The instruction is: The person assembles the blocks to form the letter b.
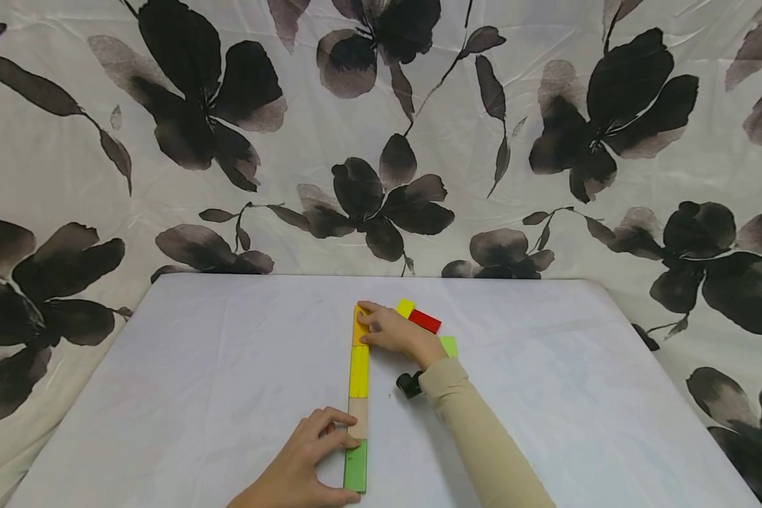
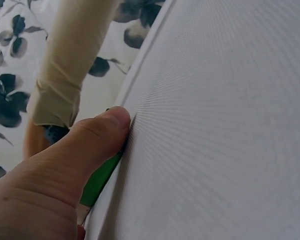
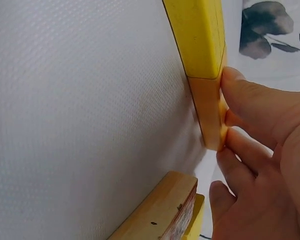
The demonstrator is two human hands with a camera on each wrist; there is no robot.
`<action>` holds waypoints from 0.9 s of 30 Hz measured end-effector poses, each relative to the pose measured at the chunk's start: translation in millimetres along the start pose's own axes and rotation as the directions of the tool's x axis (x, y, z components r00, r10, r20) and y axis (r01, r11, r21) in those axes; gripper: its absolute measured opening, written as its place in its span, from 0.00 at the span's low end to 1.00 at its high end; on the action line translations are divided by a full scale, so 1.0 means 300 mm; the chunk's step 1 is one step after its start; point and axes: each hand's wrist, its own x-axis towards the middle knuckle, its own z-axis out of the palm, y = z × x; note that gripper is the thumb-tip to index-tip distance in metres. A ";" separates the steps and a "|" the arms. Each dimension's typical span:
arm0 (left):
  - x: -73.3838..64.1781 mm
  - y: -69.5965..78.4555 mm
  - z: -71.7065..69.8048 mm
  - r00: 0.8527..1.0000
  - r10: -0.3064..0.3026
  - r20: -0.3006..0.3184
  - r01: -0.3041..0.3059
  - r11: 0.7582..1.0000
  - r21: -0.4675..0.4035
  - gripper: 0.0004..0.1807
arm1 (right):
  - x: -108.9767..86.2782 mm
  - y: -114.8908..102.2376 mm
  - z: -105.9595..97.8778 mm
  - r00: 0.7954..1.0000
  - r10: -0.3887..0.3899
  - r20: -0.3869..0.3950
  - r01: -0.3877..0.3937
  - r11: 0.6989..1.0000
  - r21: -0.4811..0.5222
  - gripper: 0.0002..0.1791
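Observation:
A straight row of blocks runs away from me in the head view. My left hand (image 1: 305, 455) holds the green block (image 1: 355, 469) at the near end, thumb at its near edge and fingertips by its far edge. Beyond it lie a plain wooden block (image 1: 359, 409) and a yellow block (image 1: 358, 372). At the far end my right hand (image 1: 396, 333) grips an orange block (image 1: 358, 335) between thumb and fingers. The right wrist view shows this orange block (image 3: 207, 107) meeting the yellow block (image 3: 197, 40). My left thumb (image 2: 97, 140) partly hides the green block (image 2: 97, 182).
Right of the row lie a small yellow block (image 1: 406, 307), a red block (image 1: 425, 322) and a light green block (image 1: 448, 346), partly behind my right wrist. A small black device (image 1: 409, 384) sits at my right cuff. A floral cloth (image 1: 482, 176) hangs behind the white table (image 1: 197, 381).

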 end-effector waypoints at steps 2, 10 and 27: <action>-0.001 0.000 -0.001 1.000 -0.015 0.018 0.015 1.000 0.002 0.31 | 0.000 -0.001 0.000 1.000 0.002 -0.002 -0.002 1.000 0.001 0.30; -0.005 -0.003 -0.001 1.000 -0.002 0.018 0.002 1.000 -0.003 0.31 | 0.002 -0.003 0.001 1.000 0.001 -0.027 0.001 0.999 0.048 0.29; -0.003 0.004 -0.001 0.999 -0.038 0.003 0.038 0.999 -0.028 0.30 | -0.008 0.004 0.002 0.998 -0.001 -0.061 0.011 0.986 0.169 0.29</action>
